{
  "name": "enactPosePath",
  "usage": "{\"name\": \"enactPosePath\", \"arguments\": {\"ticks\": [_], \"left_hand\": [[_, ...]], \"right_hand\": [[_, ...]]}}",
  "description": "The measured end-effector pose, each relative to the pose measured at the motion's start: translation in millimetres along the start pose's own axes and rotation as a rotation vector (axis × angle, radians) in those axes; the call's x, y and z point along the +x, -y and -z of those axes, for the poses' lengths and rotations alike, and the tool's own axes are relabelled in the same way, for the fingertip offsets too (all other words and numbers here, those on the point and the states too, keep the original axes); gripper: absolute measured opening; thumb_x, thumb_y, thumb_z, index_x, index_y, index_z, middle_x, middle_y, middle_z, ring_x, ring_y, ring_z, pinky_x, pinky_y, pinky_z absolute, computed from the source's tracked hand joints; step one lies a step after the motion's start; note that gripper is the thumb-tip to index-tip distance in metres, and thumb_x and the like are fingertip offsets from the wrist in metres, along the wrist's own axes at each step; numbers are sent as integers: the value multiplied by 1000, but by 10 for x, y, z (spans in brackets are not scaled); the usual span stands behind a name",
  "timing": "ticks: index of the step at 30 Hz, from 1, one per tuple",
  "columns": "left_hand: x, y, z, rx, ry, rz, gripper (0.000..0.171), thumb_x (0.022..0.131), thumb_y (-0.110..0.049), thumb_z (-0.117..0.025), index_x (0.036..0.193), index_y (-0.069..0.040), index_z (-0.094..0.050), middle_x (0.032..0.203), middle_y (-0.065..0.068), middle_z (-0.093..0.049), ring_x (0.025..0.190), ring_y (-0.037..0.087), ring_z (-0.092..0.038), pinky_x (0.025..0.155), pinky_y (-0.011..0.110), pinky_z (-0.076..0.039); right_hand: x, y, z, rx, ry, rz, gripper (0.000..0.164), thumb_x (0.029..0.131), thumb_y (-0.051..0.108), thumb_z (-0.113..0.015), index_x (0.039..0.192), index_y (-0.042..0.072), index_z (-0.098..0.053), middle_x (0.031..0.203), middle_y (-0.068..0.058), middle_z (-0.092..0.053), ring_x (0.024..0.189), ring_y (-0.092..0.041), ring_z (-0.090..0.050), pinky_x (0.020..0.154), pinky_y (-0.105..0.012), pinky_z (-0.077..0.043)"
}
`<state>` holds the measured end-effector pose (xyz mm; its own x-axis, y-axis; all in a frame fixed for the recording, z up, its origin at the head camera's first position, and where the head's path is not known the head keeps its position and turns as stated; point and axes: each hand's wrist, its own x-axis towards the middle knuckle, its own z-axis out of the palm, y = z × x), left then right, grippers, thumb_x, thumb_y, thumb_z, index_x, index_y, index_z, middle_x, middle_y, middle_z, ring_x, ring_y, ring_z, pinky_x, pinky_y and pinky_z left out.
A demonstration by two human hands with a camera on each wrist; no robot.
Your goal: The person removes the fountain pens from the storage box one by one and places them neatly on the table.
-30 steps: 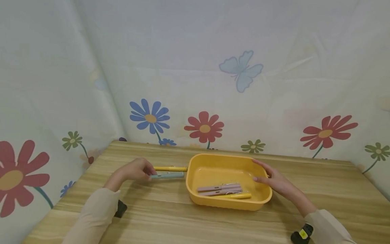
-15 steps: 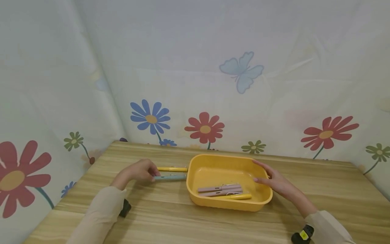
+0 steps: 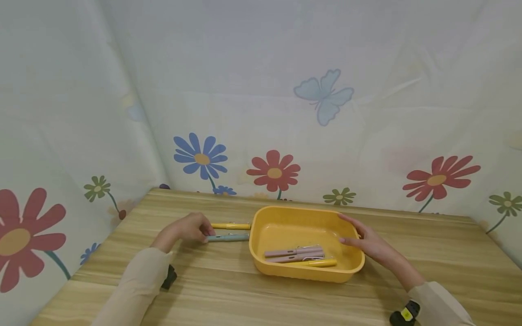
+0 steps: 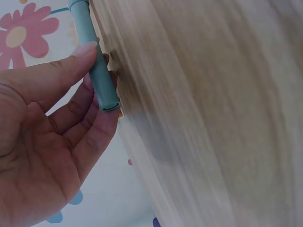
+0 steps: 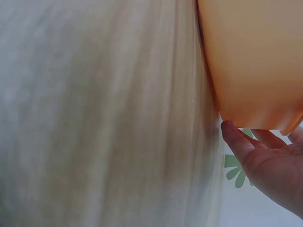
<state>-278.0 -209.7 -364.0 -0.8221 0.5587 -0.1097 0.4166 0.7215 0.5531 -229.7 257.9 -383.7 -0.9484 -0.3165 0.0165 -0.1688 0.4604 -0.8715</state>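
Observation:
A teal pen lies low over the table, left of a yellow plastic basket. My left hand pinches its left end between thumb and fingers; in the left wrist view the pen's blunt end points out past the fingertips. Just behind it, a yellow pen lies roughly parallel, partly covered by my fingers. Two mauve pens and another yellow pen rest inside the basket near its front wall. My right hand holds the basket's right side, thumb over the rim and fingers outside.
The wood-grain table stretches to both sides of the basket. Behind it hangs a pale cloth printed with flowers and a butterfly. A dark device is strapped at the right wrist.
My left hand has moved slightly right with the teal pen, whose far end is now right at the basket's left side. My right hand and the basket have hardly moved.

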Motion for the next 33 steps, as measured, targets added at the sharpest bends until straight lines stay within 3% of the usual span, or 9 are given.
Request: {"name": "enactPosePath", "arguments": {"ticks": [24, 33], "left_hand": [[-5, 40, -24, 0, -30, 84, 19, 70, 6, -69, 87, -1, -69, 80, 3, -65, 74, 12, -58, 70, 29, -50], [-18, 57, -26, 5, -65, 64, 21, 71, 5, -68, 90, -3, -68, 85, 3, -65, 80, 15, -58, 74, 31, -49]], "right_hand": [[5, 33, -15, 4, 7, -9, 68, 86, 21, -61, 143, 7, -26, 146, -25, -18, 130, -47, -17, 98, -60, -25], [2, 20, -10, -8, 5, -14, 68, 86, 22, -61, 143, 7, -26, 146, -26, -18, 129, -48, -19, 98, -60, -26]]}}
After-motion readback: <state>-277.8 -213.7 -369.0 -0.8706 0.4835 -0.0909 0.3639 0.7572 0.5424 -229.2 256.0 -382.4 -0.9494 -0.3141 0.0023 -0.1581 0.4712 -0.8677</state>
